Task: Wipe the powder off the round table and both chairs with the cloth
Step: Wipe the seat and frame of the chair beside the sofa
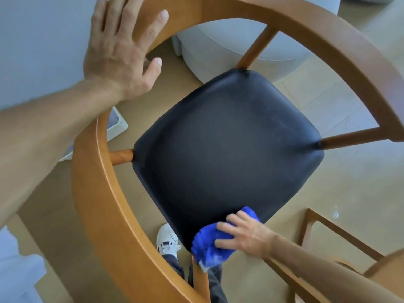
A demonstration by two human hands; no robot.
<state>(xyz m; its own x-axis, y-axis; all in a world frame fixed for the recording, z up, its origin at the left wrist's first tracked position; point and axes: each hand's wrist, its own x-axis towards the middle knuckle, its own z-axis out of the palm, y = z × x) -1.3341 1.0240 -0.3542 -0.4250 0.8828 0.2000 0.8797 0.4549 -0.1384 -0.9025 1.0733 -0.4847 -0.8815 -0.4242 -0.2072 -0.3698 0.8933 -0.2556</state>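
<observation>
Top-down view of a wooden chair with a curved backrest rail and a black padded seat. Left hand lies flat on the upper left part of the rail, fingers straight and spread, thumb hanging off the inner edge, gripping nothing. Right hand presses a bunched blue cloth onto the near corner of the seat, fingers spread over the top of it; the hand is motion-blurred. The cloth sits under and to the left of the right hand, partly hanging off the seat edge, its lower tip whitish and touching the top of a chair leg. The seat surface looks mostly dark, with a faint grey haze in places. Below the seat a white sneaker and dark trouser leg stand on the beige floor. A second chair is partly in view at lower right. A pale rounded furniture piece sits beyond the backrest.
</observation>
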